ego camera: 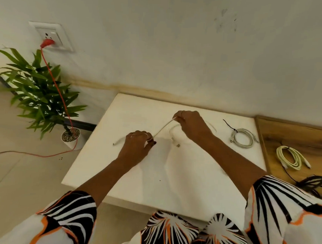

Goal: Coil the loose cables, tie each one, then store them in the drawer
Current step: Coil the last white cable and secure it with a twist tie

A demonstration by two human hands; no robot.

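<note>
Here, mid-coil on the white surface (154, 167): left hand (137, 144) pinching the white cable (162, 128) near one end, right hand (190, 125) pinching it further along, hands apart with a taut span between. Remaining slack looped under the right hand, plug end resting on the surface. Grey coil (242, 138) already tied, lying right; yellow coil (289, 158) on the wooden top (292, 135). Risks: loop springing open if either pinch loosens; cable kinking from too tight a pull.
</note>
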